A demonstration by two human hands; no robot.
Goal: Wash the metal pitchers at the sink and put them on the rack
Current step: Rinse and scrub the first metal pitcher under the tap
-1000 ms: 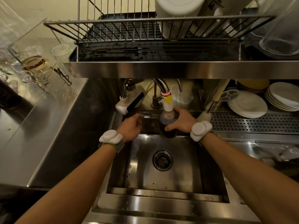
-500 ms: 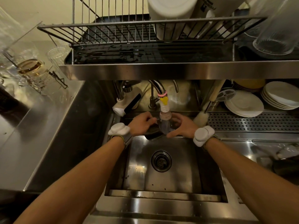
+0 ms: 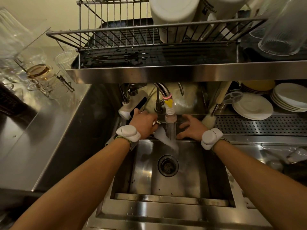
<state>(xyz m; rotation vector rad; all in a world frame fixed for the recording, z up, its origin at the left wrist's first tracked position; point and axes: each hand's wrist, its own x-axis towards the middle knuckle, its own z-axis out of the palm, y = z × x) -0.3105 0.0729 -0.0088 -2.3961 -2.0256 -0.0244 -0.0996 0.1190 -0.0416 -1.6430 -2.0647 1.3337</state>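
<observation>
A dark metal pitcher [image 3: 179, 129] is held at the back of the sink [image 3: 166, 202], just behind the stream running from the faucet nozzle [image 3: 170, 112]. My left hand [image 3: 144, 124] grips its left side, where a shiny metal edge shows by the fingers. My right hand [image 3: 191, 127] cups its right side with thumb and fingers curved around it. White foamy water spills from between my hands toward the drain [image 3: 168, 165]. Most of the pitcher is hidden. The wire rack [image 3: 126, 31] sits on the shelf above.
White containers [image 3: 174, 12] and a clear glass [image 3: 282, 30] fill the rack's right part. Stacked plates [image 3: 252, 107] and a brush [image 3: 208, 121] lie on the right drainboard. Glasses [image 3: 39, 73] stand on the left steel counter. A second tap [image 3: 131, 105] hangs left of the faucet.
The pitcher has been tipped between both hands, and foamy water now pours out of it. My left hand moved from the sink's left side onto the pitcher.
</observation>
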